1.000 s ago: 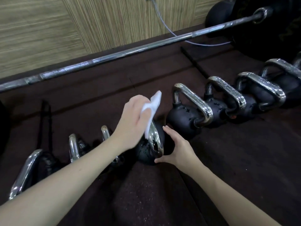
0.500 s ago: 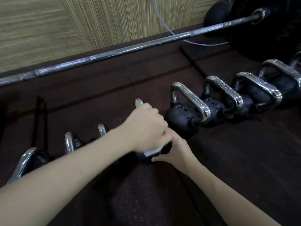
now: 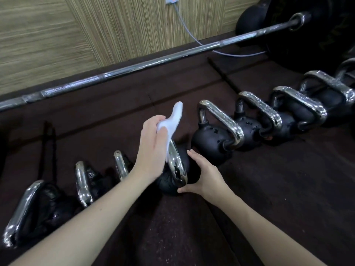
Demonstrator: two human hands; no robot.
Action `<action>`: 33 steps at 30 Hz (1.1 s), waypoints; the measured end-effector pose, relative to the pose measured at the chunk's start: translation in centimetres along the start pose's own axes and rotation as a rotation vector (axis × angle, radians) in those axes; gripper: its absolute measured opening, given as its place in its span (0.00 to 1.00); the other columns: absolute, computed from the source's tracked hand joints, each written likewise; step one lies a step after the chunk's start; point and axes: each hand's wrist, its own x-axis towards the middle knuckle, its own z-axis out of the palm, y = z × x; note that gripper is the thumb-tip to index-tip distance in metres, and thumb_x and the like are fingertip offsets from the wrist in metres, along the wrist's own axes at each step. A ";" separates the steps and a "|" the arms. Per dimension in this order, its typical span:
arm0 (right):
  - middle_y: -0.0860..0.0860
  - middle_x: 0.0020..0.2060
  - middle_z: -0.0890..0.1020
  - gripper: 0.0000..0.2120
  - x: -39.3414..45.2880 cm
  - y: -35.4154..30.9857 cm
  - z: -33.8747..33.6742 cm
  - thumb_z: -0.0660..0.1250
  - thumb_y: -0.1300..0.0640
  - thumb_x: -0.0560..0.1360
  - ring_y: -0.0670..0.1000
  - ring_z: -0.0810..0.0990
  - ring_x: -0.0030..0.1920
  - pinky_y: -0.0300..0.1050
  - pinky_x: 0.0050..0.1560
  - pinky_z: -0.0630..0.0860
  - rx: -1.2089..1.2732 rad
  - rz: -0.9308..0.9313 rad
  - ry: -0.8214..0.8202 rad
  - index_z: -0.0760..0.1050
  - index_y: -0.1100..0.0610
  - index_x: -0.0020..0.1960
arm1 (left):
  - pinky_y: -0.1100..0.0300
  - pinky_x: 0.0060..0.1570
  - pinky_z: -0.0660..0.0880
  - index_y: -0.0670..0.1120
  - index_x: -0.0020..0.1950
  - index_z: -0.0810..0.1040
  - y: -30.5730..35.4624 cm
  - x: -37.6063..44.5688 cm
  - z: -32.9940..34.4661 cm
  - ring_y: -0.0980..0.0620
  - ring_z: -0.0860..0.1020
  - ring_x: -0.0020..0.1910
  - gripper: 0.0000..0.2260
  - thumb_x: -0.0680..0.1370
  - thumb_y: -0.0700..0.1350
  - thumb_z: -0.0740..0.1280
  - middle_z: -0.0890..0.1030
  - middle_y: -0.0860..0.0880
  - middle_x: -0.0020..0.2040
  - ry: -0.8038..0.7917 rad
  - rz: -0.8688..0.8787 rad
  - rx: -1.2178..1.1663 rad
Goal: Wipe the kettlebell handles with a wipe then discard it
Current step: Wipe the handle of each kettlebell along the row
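Note:
A row of black kettlebells with chrome handles runs across the dark floor mat. My left hand (image 3: 151,148) holds a white wipe (image 3: 172,121) against the far part of the chrome handle (image 3: 177,166) of the middle kettlebell (image 3: 169,183). One end of the wipe sticks up above my fingers. My right hand (image 3: 203,177) rests on the right side of that kettlebell's black body, fingers spread around it. To the right stands a kettlebell (image 3: 213,139) with its handle bare.
Three more kettlebells (image 3: 299,112) continue to the right and three (image 3: 82,181) to the left. A long barbell (image 3: 134,68) lies along the wooden wall, with black plates (image 3: 317,31) at its right end. A grey cable (image 3: 192,37) hangs from a wall socket.
My left hand slid the wipe down to the near end of the handle, then back up to its far part. My right hand stayed on the kettlebell's body.

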 end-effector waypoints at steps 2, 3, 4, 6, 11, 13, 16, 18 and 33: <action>0.41 0.79 0.65 0.60 0.2 0.1 0.1 0.88 0.45 0.53 0.38 0.61 0.79 0.46 0.80 0.62 0.002 -0.013 0.004 0.63 0.44 0.80 | 0.57 0.74 0.63 0.44 0.67 0.74 -0.9 -2.1 -0.6 0.55 0.67 0.76 0.16 0.85 0.49 0.55 0.72 0.55 0.71 -0.079 0.300 0.303; 0.41 0.79 0.66 0.60 0.2 0.2 0.1 0.88 0.45 0.54 0.39 0.62 0.78 0.46 0.79 0.63 -0.001 -0.024 0.009 0.63 0.44 0.80 | 0.51 0.77 0.61 0.41 0.68 0.75 -1.3 -2.8 -0.9 0.45 0.64 0.79 0.19 0.84 0.49 0.56 0.71 0.47 0.74 -0.128 0.419 0.430; 0.41 0.78 0.67 0.58 0.1 0.3 0.2 0.88 0.44 0.55 0.39 0.63 0.78 0.46 0.78 0.65 -0.001 -0.038 0.019 0.64 0.45 0.80 | 0.46 0.78 0.60 0.40 0.67 0.77 -1.5 -3.4 -1.0 0.40 0.65 0.79 0.20 0.83 0.50 0.58 0.74 0.43 0.72 -0.171 0.534 0.544; 0.42 0.78 0.67 0.53 -0.1 0.5 0.4 0.83 0.40 0.59 0.39 0.63 0.78 0.46 0.77 0.65 0.009 -0.057 0.038 0.65 0.47 0.79 | 0.41 0.77 0.63 0.41 0.59 0.83 -1.4 -4.4 -0.4 0.39 0.73 0.73 0.15 0.80 0.49 0.64 0.81 0.43 0.62 -0.245 0.737 0.745; 0.43 0.77 0.69 0.47 0.1 0.7 0.5 0.82 0.44 0.65 0.41 0.65 0.77 0.50 0.76 0.69 -0.012 -0.053 0.032 0.65 0.46 0.79 | 0.47 0.61 0.76 0.44 0.37 0.79 0.5 -2.5 0.0 0.44 0.77 0.42 0.12 0.78 0.47 0.65 0.78 0.48 0.37 -0.282 0.985 0.869; 0.42 0.75 0.72 0.52 0.2 0.6 0.4 0.86 0.44 0.59 0.42 0.68 0.76 0.53 0.74 0.71 -0.002 -0.024 0.026 0.66 0.45 0.78 | 0.49 0.50 0.76 0.46 0.32 0.75 1.5 -0.9 -0.1 0.46 0.74 0.36 0.15 0.77 0.51 0.64 0.75 0.49 0.32 -0.379 0.942 0.893; 0.41 0.76 0.71 0.57 0.2 0.5 0.2 0.88 0.46 0.55 0.41 0.66 0.77 0.51 0.76 0.68 0.002 -0.024 0.009 0.65 0.45 0.79 | 0.51 0.45 0.72 0.49 0.29 0.64 2.7 2.3 -0.6 0.46 0.72 0.32 0.18 0.78 0.52 0.59 0.72 0.51 0.27 -0.447 0.739 0.889; 0.42 0.77 0.69 0.58 0.1 0.5 0.3 0.88 0.47 0.55 0.40 0.64 0.78 0.49 0.78 0.65 0.010 -0.036 0.007 0.65 0.43 0.79 | 0.49 0.44 0.72 0.44 0.29 0.63 2.7 4.2 -1.0 0.46 0.71 0.33 0.19 0.79 0.49 0.60 0.69 0.48 0.26 -0.439 0.494 0.778; 0.37 0.76 0.63 0.59 0.1 0.4 0.2 0.89 0.49 0.54 0.39 0.61 0.78 0.45 0.80 0.61 0.040 -0.022 0.015 0.64 0.44 0.79 | 0.50 0.80 0.57 0.61 0.79 0.63 -1.4 -3.3 -1.3 0.55 0.54 0.83 0.19 0.88 0.52 0.53 0.57 0.61 0.82 -0.138 0.234 0.171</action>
